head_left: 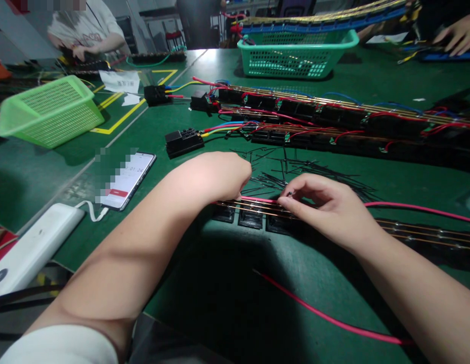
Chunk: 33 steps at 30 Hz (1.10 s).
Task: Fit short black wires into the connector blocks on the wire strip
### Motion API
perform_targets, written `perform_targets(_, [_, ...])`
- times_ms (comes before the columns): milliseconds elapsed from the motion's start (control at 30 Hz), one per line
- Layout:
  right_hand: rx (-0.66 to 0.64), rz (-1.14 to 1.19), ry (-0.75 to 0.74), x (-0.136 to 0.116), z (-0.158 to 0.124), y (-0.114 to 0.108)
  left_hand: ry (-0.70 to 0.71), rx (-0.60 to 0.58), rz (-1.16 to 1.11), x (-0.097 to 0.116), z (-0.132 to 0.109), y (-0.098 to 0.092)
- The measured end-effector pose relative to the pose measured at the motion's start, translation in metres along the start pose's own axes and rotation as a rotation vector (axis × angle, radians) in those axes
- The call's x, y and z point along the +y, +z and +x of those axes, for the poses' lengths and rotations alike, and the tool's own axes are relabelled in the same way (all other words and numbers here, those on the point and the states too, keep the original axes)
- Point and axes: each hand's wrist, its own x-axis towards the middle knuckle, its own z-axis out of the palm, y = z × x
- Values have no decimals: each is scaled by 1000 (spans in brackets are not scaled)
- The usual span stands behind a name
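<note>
A strip of black modules (250, 218) with copper-coloured rods along its top lies across the green table in front of me. A red wire (259, 199) runs along this strip between my hands. My left hand (232, 174) is closed at the left end of the wire, its fingers mostly hidden behind the hand. The thumb and forefinger of my right hand (326, 202) pinch at the same wire, and a small dark piece shows by the fingertips. Just behind the hands lie several thin black cable ties (333, 174), loosely scattered.
Further back lie more wired module strips (318, 134) with a black connector (184, 141). A phone (130, 179), a white power bank (41, 247), a light green basket (52, 111) and a teal basket (295, 58) stand around. Another red wire (329, 318) lies near me. Co-workers sit opposite.
</note>
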Motion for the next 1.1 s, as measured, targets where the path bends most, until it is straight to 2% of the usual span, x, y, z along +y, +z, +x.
perform_targets(200, [-5,-9,-9,0,0,0,17,39,-14,0,0,-1])
perform_targets(400, [-5,10,0,-2,0,0,205,79,-210,2,6,1])
perform_targets(533, [-12,13,0,-1,0,0,302,48,-215,3,9,4])
perform_targets(1100, [-17,8,7,-3,-1,0,283,77,-102,9,9,9])
